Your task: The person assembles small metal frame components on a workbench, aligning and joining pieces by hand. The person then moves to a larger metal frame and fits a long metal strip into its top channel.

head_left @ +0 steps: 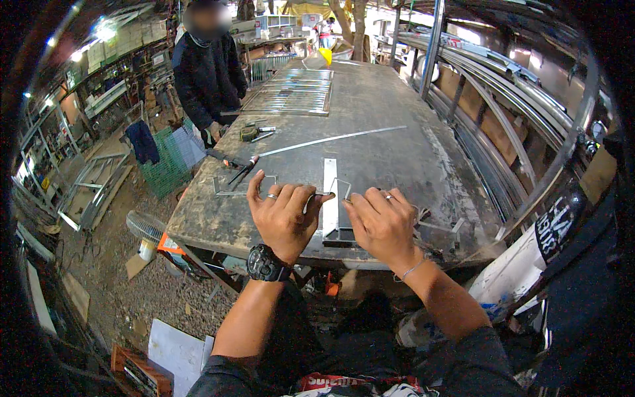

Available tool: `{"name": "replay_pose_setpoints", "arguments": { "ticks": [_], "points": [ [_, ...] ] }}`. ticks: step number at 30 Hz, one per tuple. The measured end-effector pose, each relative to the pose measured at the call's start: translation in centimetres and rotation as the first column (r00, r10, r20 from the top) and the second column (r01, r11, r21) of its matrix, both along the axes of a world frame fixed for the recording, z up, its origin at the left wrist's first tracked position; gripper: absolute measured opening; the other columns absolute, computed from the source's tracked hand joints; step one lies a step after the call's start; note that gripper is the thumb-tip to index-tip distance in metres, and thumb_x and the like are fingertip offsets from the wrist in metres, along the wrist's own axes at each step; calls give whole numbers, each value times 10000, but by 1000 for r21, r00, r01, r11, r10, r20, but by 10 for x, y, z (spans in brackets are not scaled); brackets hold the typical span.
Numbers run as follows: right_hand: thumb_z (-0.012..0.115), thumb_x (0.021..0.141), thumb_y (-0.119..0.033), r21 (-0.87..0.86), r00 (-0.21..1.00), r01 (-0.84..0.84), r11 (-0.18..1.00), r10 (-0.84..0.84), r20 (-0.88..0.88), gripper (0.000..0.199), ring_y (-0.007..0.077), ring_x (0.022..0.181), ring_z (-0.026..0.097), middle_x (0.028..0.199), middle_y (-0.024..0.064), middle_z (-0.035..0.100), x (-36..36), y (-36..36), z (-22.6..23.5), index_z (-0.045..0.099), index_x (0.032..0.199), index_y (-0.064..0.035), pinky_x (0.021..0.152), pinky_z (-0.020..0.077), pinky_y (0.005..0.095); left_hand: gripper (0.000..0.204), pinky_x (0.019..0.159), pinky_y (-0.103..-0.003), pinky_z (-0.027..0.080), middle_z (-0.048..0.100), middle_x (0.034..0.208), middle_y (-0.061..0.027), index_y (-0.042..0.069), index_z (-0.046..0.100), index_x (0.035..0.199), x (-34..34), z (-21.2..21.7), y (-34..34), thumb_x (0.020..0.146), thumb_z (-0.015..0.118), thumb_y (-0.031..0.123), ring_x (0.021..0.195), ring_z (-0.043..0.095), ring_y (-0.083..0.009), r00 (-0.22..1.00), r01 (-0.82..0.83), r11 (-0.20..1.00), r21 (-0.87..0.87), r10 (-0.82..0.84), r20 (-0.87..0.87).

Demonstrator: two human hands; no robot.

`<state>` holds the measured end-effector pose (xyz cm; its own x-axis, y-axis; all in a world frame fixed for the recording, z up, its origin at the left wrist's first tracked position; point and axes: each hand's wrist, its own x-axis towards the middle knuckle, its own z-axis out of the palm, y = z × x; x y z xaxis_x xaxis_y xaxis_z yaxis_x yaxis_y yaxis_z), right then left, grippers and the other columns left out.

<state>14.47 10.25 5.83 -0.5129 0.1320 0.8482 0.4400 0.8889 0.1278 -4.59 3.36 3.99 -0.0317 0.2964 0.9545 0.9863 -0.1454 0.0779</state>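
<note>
Hands (pixel 334 221) on flat metal strip (pixel 329 195)

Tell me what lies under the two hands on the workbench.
Under the left hand and right hand lie a flat metal strip and bent metal pieces on the workbench. The hands cover where they meet.

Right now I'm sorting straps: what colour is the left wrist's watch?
Black, on the watch; head view shows it best.

A grimy grey worktop (pixel 390 152) fills mid-frame, carrying a wire grille (pixel 291 92) at top, a long metal strip (pixel 331 139), what look like pliers (pixel 241 170), and bent metal pieces (pixel 329 198) near the bottom edge.
</note>
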Motion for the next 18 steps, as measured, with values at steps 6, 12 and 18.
{"name": "replay_pose_setpoints", "arguments": {
  "ticks": [6, 12, 18],
  "points": [
    [790, 871, -139, 20, 999, -40, 999, 39, 18, 124, 251, 727, 619, 856, 47, 645, 10, 8, 1, 730, 954, -69, 746, 445, 394, 233, 1201, -519, 333, 726, 890, 16, 153, 705, 910, 4, 3, -2, 783, 891, 213, 887, 698, -200, 999, 29, 999, -18, -29, -29],
    [717, 871, -120, 93, 996, -50, 994, 42, 80, 151, 231, 783, 624, 944, 40, 664, 21, 16, 12, 734, 1017, -83, 826, 441, 404, 326, 1248, -603, 199, 719, 986, -8, 157, 742, 1143, 6, 5, -6, 827, 794, 95, 1112, 667, -229, 989, 117, 989, -90, -124, -75],
    [668, 830, -116, 139, 971, -103, 985, 69, 228, 216, 204, 830, 626, 971, 28, 671, 32, 14, 20, 736, 1031, -84, 848, 444, 397, 275, 1223, -570, 187, 690, 925, -1, 157, 731, 1042, 4, 4, -17, 791, 733, 44, 1052, 660, -224, 961, 270, 940, -209, -277, -3]
  ]
}}
